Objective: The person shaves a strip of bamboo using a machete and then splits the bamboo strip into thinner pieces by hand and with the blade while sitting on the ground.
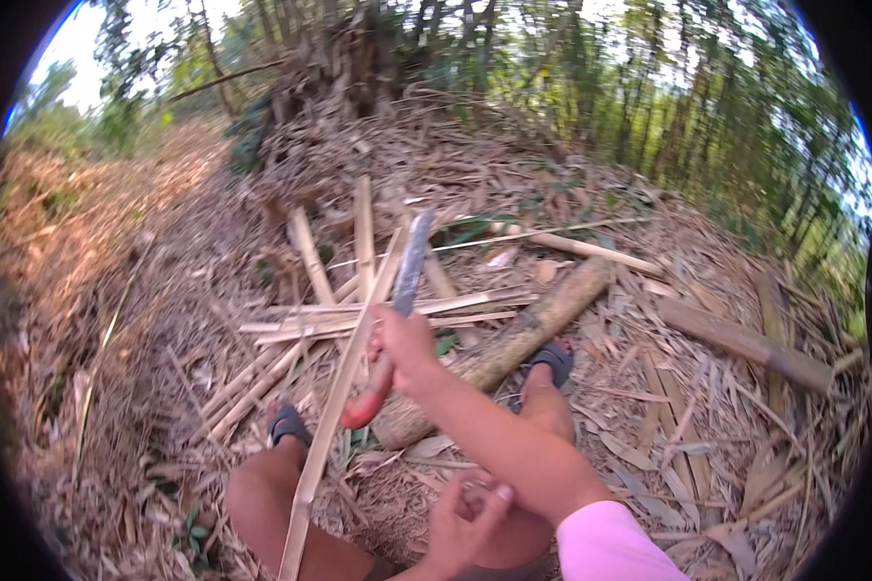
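Note:
My right hand [404, 349] is closed around the handle of a machete [412, 266]. The blade points up and away from me, and the handle's curved red end [361, 411] sticks out below my fist. Just left of the fist, a long split bamboo strip [331, 441] slants from the pile down past my left leg; whether my fingers touch it I cannot tell. Low in the middle, beside my right thigh, my left hand [463, 525] has its fingers loosely curled and its thumb apart, with nothing visible in it.
A thick bamboo log [494, 358] lies slanted between my sandalled feet. Beyond it several split bamboo strips [426, 306] are heaped crosswise. Another log [746, 344] lies at right. Dry leaves cover the sloping ground, with a bamboo clump [334, 73] at the back.

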